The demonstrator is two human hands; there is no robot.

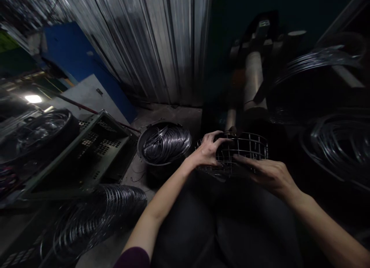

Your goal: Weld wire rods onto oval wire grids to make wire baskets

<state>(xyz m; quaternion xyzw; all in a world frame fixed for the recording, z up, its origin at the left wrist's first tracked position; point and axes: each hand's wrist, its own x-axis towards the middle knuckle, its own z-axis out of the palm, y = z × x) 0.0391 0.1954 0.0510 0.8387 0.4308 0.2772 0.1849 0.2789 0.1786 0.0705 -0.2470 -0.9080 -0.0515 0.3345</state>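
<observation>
A round basket of thin metal wire (254, 145) is in front of my lap, beneath a machine with a metal cylinder (254, 73). My left hand (208, 149) grips its left side, with fingers curved over the upper rim and the thumb lower down. On the near right side, my right hand (270, 174) holds the basket, its fingers stretched across the wires. Dim light hides the right thumb and the basket's lower part. A thin rod (230, 119) comes down to the basket's far rim; whether they touch, I cannot tell.
Left of the basket stands a bucket (141, 154) filled with metal wire rings (170, 142). A green crate (115, 160) lies farther left, with stacked wire rings (115, 200) below it. More wire coils (343, 140) are at right. A corrugated metal wall (162, 48) closes the back.
</observation>
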